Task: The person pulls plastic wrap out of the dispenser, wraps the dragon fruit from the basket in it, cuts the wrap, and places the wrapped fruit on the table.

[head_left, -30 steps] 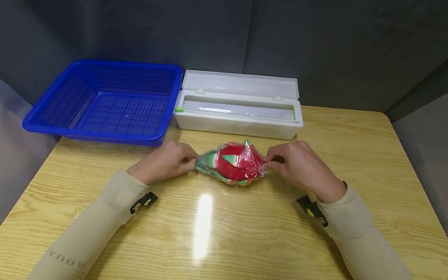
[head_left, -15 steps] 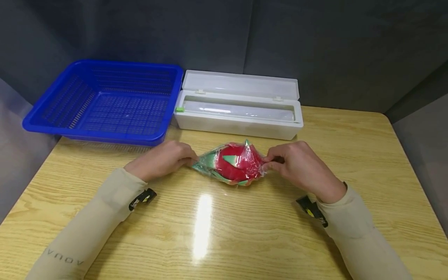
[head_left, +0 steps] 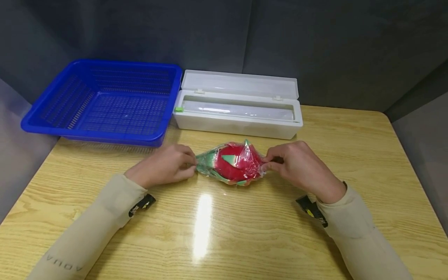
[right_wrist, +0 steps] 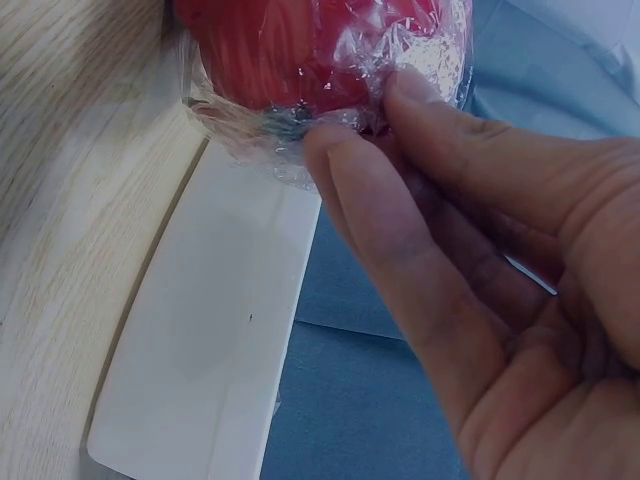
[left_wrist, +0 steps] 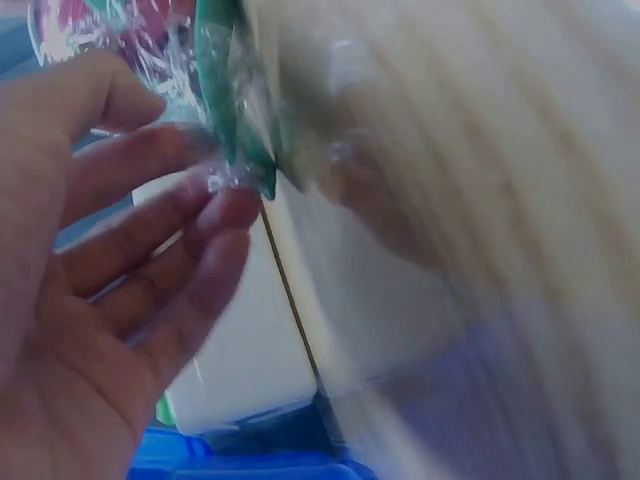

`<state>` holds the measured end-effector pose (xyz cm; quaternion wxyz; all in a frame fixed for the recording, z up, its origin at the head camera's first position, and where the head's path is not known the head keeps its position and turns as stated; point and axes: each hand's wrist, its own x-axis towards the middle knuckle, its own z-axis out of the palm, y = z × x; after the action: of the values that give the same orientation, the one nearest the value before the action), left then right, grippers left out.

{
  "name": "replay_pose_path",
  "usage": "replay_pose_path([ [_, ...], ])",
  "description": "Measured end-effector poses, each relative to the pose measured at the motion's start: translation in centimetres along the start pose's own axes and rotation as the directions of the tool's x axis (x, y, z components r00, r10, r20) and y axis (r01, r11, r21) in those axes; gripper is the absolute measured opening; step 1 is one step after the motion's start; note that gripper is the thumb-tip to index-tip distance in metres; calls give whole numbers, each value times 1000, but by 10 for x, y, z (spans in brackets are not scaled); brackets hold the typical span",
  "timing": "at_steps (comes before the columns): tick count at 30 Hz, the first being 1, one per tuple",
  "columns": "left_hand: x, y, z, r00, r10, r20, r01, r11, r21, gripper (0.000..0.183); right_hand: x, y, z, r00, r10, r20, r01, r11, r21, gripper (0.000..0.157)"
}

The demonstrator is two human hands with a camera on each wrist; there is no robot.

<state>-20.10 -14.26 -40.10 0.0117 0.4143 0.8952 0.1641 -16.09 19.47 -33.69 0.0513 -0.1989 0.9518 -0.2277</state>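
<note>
A red dragon fruit (head_left: 232, 162) with green scales, wrapped in clear plastic film, lies on the table between both hands. At its green left end is my left hand (head_left: 169, 164). The left wrist view shows its fingers (left_wrist: 200, 280) loosely bent, fingertips against the film at the green tip (left_wrist: 232, 130), with the thumb apart from them. My right hand (head_left: 301, 167) pinches the gathered film at the fruit's right end. In the right wrist view, thumb and index finger (right_wrist: 375, 200) meet the crinkled film on the red fruit (right_wrist: 290, 50).
Behind the fruit stands a white film dispenser (head_left: 238, 126), its lid (head_left: 241, 84) raised and a film roll (head_left: 241, 111) inside. A blue plastic basket (head_left: 105, 135) is at the back left. A dark curtain (head_left: 332, 54) hangs behind the wooden table (head_left: 252, 233).
My left hand's fingers have shifted at the fruit's left end, first extending over the tip, then drawing back with the thumb visible. The right hand keeps its place.
</note>
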Motion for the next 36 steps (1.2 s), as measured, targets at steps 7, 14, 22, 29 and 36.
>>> replay_pose_path([
  [7, -4, 9, 2, 999, 15, 49, -17, 999, 40, 22, -2, 1, -1, 1000, -6, -7, 6, 1000, -4, 7],
  [14, -5, 10, 0, 995, -85, 59, 88, 995, -38, 23, -2, 2, 1, 1000, -14, 3, 14, 1000, 1, 7],
  [22, 0, 15, -2, 989, -103, 102, 103, 995, 11, 26, -2, 2, 0, 999, -17, 28, 18, 1000, -11, 9],
  [29, 1, 16, -8, 993, -109, 35, 108, 994, 26, 39, -2, 2, -1, 998, -45, 41, 45, 999, -6, 13],
  [36, 12, 19, 2, 990, -126, 57, 129, 989, -68, 120, -5, 3, -3, 998, -52, 37, 52, 999, -11, 17],
])
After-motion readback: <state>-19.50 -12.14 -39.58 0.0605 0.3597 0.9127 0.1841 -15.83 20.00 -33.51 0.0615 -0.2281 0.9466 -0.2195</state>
